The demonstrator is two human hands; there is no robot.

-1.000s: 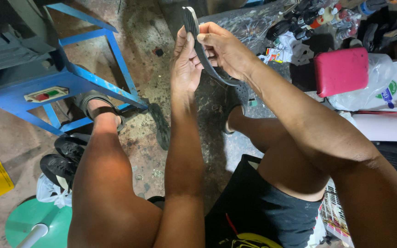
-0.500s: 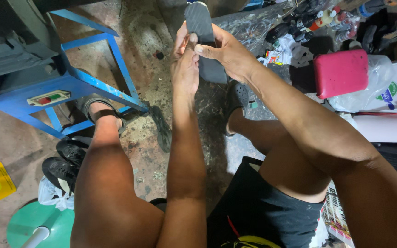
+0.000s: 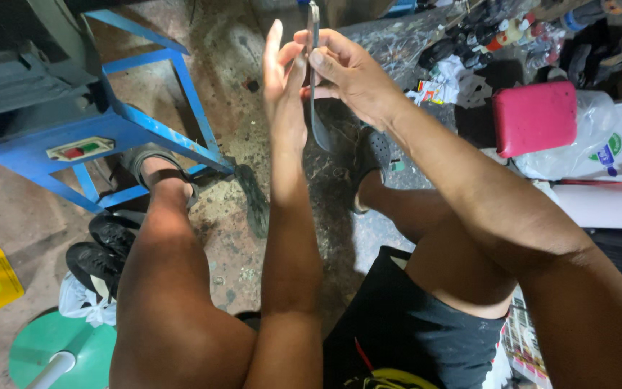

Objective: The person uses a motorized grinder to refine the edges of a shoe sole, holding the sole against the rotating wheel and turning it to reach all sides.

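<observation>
Both hands are raised over the knees, far from the body. The right hand [image 3: 347, 75] has its fingers [image 3: 325, 65] closed on a thin dark sole piece [image 3: 315, 108], held upright and seen edge-on. The left hand [image 3: 282, 86] rests flat against the piece's left face, fingers straight and open (a support, not a grip).

The hold looks slight: only the right fingertips clamp the upper part, so the flexible strip could bend or slip out and drop to the stained concrete floor [image 3: 239, 238], should the left palm press unevenly.

Half a second earlier the piece showed its broad face to the camera; now it is turned on edge, and both hands sit a little higher.

A blue metal frame [image 3: 145, 130] stands to the left, a pink box [image 3: 534, 119] to the right.
</observation>
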